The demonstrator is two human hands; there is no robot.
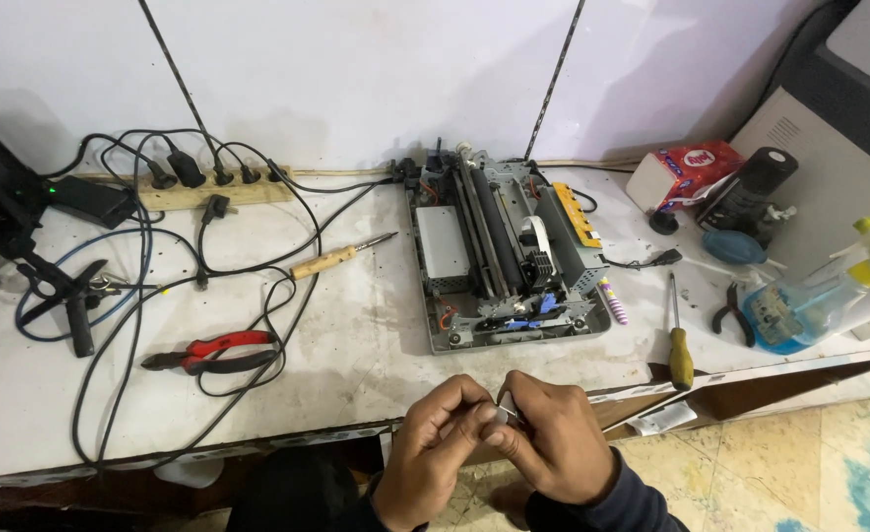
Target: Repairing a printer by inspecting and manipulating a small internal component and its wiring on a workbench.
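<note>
A repair workshop: opened printer (499, 251), soldering iron (341, 258), pliers (213, 352), screwdriver (679, 340).

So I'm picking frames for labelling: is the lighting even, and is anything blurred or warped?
Head view: soft light, with faint shadows on the wall behind the opened printer; edges bow from a wide lens; the left hand and right hand are slightly soft, and the small part they pinch is hard to make out.

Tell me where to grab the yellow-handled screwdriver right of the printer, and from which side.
Grip the screwdriver by its yellow handle, the thick end lying nearest the table's front edge. Come from above with the right hand: the thin shaft points away toward the wall, and pliers crowd its right side.
</note>
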